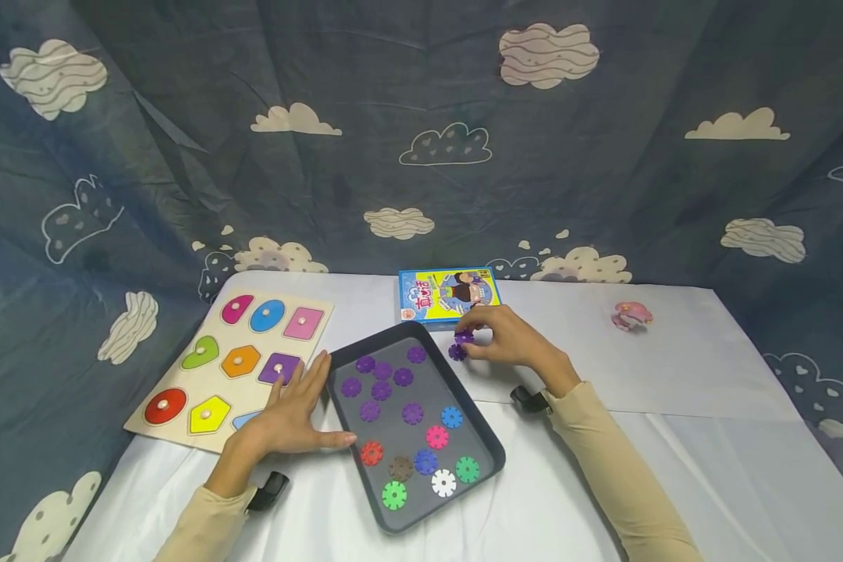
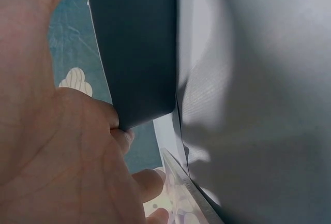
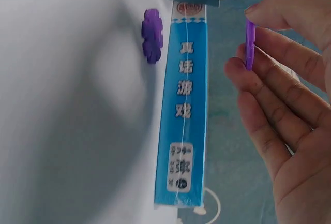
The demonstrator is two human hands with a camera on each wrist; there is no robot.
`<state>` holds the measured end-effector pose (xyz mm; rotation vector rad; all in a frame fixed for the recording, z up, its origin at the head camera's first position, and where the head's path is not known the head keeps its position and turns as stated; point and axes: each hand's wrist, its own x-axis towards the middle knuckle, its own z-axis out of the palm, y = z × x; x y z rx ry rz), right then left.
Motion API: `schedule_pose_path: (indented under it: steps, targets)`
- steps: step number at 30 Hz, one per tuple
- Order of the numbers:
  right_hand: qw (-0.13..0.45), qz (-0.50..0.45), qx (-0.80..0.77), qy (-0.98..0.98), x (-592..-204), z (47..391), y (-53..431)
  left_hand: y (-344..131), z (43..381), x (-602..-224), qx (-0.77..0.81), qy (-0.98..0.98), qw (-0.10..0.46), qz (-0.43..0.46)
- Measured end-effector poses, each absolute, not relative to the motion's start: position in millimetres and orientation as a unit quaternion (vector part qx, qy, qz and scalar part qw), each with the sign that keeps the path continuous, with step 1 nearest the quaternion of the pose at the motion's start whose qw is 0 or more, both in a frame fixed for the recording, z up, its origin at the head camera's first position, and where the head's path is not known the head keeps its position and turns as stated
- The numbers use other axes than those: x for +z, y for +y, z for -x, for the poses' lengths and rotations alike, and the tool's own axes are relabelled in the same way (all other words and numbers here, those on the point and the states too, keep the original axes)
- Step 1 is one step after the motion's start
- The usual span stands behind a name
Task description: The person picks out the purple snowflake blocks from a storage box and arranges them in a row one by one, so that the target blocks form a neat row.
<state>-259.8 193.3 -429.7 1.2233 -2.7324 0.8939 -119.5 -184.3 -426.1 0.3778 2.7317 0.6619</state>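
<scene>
My right hand (image 1: 507,336) pinches a purple notched plastic disc (image 3: 250,48) between thumb and fingertips, raised off the table to the right of the tray. Beneath it, another purple disc (image 3: 152,36) lies on the white cloth beside the blue box. My left hand (image 1: 288,417) spreads its fingers along the left side of a dark grey tray (image 1: 421,515), with thumb and a fingertip at the rim. Several purple discs (image 1: 382,390) lie in the tray's far half. Its near half has discs in other colours, among them a white disc (image 1: 444,482) and a red disc (image 1: 371,453).
A wooden shape puzzle board (image 1: 204,363) with knobbed pieces lies left of the tray. Behind the tray is a blue and yellow box (image 1: 449,295). A small pink toy (image 1: 632,314) sits far right. A dark cloud-patterned curtain (image 1: 365,70) hangs behind the table.
</scene>
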Motion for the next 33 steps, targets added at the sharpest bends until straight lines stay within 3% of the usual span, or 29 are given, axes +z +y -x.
schedule_pose_path:
  steps: [19,33]
  targets:
    - [-0.053,-0.332,0.255,-0.907,-446,260,209,-184,119,-427,0.231,0.952,0.15,-0.134]
    - [-0.047,-0.344,0.228,-0.909,-451,261,206,-184,118,-427,0.233,0.951,0.152,-0.135]
